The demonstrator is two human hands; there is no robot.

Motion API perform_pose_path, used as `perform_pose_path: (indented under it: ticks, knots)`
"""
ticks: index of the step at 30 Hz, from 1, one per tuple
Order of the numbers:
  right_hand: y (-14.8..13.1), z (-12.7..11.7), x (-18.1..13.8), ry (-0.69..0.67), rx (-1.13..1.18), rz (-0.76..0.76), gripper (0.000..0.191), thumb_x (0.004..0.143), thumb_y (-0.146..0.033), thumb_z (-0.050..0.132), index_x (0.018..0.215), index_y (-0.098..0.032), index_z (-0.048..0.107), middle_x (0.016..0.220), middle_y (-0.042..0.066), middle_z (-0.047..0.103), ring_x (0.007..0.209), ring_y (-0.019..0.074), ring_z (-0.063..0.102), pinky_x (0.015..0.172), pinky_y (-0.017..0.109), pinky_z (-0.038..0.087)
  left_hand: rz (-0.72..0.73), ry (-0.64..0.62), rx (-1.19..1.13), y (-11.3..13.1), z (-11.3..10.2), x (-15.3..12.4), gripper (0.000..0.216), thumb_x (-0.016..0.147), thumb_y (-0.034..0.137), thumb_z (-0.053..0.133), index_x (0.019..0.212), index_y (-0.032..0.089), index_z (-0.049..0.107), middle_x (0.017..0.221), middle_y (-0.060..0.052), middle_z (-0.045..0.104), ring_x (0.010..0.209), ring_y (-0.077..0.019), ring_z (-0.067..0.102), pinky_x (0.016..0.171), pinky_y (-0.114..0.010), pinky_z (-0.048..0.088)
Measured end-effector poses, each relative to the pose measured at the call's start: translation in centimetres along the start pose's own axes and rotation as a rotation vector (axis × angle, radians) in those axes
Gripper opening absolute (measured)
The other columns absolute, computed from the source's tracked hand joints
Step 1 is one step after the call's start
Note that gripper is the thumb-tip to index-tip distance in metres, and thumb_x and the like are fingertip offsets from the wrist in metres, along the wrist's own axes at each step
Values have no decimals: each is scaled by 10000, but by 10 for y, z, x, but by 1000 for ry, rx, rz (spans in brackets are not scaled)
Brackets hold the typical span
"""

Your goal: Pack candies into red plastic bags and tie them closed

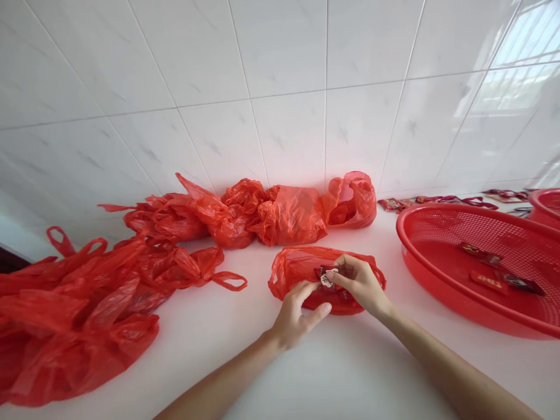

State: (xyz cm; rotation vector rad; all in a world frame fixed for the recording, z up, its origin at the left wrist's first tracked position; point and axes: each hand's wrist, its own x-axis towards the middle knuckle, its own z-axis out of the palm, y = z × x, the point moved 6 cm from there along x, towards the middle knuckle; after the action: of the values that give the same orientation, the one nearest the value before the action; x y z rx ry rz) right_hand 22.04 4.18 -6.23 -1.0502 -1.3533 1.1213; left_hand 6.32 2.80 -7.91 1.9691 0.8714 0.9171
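Note:
A small red plastic bag [297,265] lies open on the white counter just in front of me. My left hand [297,318] grips the bag's near edge with fingers curled on the plastic. My right hand [361,283] pinches a small dark red wrapped packet [327,277] at the bag's mouth. Whether the packet is inside the bag or just above it I cannot tell.
A heap of empty red bags [83,309] lies at the left. Filled, tied red bags [280,213] line the tiled wall. A red mesh basket [441,280] at the right holds a few packets [490,280]. More packets [437,202] and a second basket [545,204] lie behind it.

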Motion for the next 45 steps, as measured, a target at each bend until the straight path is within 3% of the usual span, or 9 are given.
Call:
perform_pose_path:
  ticks: [5,9,17,23,30,37,45]
  knots:
    - [6,13,-4,-33,181,91,434,710,-518,822,753,-208,522,703,-3,698,610,141,647,607,286,537,-72,106,-185,-5,-7,3,303,967,436,561,993,166,698,991,-67,714,960,-217,654,902,-329,511]
    - [6,17,-6,-70,212,113,410,700,-464,844,878,-202,585,767,-18,684,619,121,631,608,274,532,-130,145,-252,-10,-12,3,353,955,474,569,809,162,646,814,-30,662,800,-180,598,769,-291,494]
    - [1,21,-10,-193,179,77,311,791,-448,791,783,-184,625,741,-6,684,664,136,640,646,290,528,-205,84,-343,-8,-17,6,407,912,531,598,738,164,620,735,-24,635,767,-184,580,768,-314,487]
    - [-1,27,-14,-250,235,113,309,800,-434,794,831,-177,626,804,36,749,742,166,692,652,290,531,-190,-38,-423,-3,-14,5,402,941,537,555,827,161,634,787,-33,651,772,-179,590,792,-322,492]
    - [-4,29,-15,-287,301,169,353,807,-484,778,829,-200,570,759,18,734,651,147,668,632,290,523,-153,-16,-319,-5,-14,3,465,989,584,448,811,173,575,745,-19,601,727,-162,568,758,-304,476]
    - [-6,29,-18,-331,195,176,369,858,-531,710,820,-180,605,775,18,686,647,134,639,661,294,536,-142,28,-287,-3,-18,1,511,964,644,450,706,202,456,638,11,505,648,-150,545,689,-299,475]
    - [-8,37,-22,-441,363,178,306,893,-470,696,839,-173,641,813,50,711,743,155,662,661,272,515,-88,-5,-353,14,-16,-2,511,968,637,451,731,186,498,644,-5,534,618,-136,513,635,-284,463]
